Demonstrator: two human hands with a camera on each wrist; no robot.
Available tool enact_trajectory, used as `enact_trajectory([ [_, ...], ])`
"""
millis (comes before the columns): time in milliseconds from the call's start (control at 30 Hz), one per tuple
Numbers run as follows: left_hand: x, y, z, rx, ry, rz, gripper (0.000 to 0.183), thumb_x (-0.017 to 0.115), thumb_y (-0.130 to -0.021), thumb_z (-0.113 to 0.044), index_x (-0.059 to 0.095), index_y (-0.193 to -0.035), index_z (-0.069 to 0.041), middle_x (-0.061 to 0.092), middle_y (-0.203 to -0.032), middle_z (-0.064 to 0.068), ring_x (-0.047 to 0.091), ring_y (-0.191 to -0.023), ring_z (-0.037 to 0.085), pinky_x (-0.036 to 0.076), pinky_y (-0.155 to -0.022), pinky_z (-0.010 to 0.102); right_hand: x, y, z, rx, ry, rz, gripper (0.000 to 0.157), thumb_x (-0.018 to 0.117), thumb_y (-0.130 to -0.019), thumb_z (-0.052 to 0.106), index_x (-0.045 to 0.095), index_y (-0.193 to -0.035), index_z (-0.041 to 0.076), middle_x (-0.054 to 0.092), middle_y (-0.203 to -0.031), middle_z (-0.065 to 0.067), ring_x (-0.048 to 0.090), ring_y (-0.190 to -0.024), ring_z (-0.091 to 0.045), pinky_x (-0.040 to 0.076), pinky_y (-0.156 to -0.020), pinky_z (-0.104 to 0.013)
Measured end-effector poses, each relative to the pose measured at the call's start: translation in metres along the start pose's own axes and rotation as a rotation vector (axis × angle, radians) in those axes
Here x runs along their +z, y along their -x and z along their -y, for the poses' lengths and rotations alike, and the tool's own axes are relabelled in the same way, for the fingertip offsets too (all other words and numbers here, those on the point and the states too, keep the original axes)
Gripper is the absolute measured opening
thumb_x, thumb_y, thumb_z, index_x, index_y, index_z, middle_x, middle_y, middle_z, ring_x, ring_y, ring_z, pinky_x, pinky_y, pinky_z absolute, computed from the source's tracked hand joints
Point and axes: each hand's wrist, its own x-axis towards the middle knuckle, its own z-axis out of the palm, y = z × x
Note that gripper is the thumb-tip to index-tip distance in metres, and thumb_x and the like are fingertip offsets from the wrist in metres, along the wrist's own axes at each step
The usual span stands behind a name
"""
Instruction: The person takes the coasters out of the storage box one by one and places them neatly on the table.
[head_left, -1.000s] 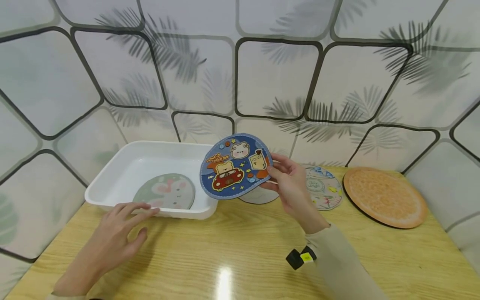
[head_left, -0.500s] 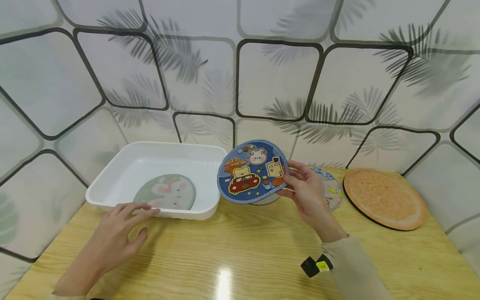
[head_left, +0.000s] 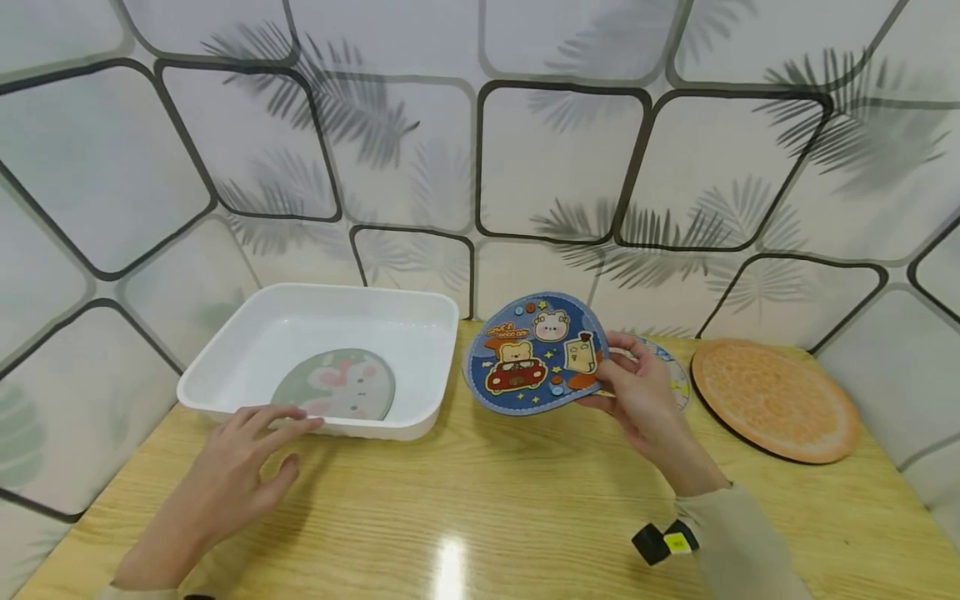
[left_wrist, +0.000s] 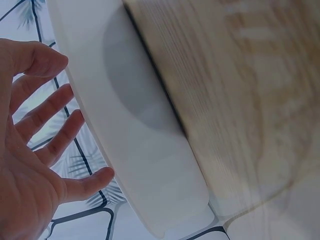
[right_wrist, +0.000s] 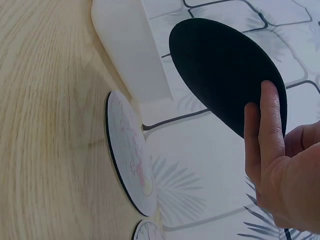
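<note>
My right hand point(head_left: 648, 408) pinches the right edge of a round blue mouse pad point(head_left: 521, 392), thumb on the printed face. The pad is held tilted above the table, bears and a red car facing me. In the right wrist view its plain black back point(right_wrist: 220, 65) shows, with fingers point(right_wrist: 270, 120) lying straight along it. My left hand point(head_left: 240, 475) has its fingertips at the near rim of a white plastic basin point(head_left: 397, 312), fingers loosely spread. Inside the basin lies a green round pad point(head_left: 348, 387) with a white rabbit, its near edge hidden by the rim.
Beneath the blue pad, a pale printed round pad point(right_wrist: 131, 150) lies on the wooden table point(head_left: 450, 492). A floral round pad point(head_left: 677, 375) lies partly behind my right hand. Farther right is a large orange-slice round pad point(head_left: 776, 400). A patterned wall covering point(head_left: 555, 158) stands behind.
My right hand has moved the blue pad rightward and slightly down, from over the basin's right rim to over the table beside it. My left hand stays at the basin rim.
</note>
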Motion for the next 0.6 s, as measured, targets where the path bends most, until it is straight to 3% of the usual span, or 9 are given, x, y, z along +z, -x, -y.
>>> enact_trajectory([
  [600,-0.001,-0.001,0.0,-0.011,-0.004,0.013,0.048,0.077,-0.07,-0.007,0.075,-0.116,-0.019,0.07,-0.112,0.005,0.064,-0.1,0.032,0.05,-0.072,0.059,-0.045,0.02,-0.004,0.053,0.066,-0.044,0.027,0.049,-0.101,0.001,0.041,-0.121,0.018,0.067,-0.092,0.01,0.071,-0.079,-0.011,0.063,-0.069,-0.032],
])
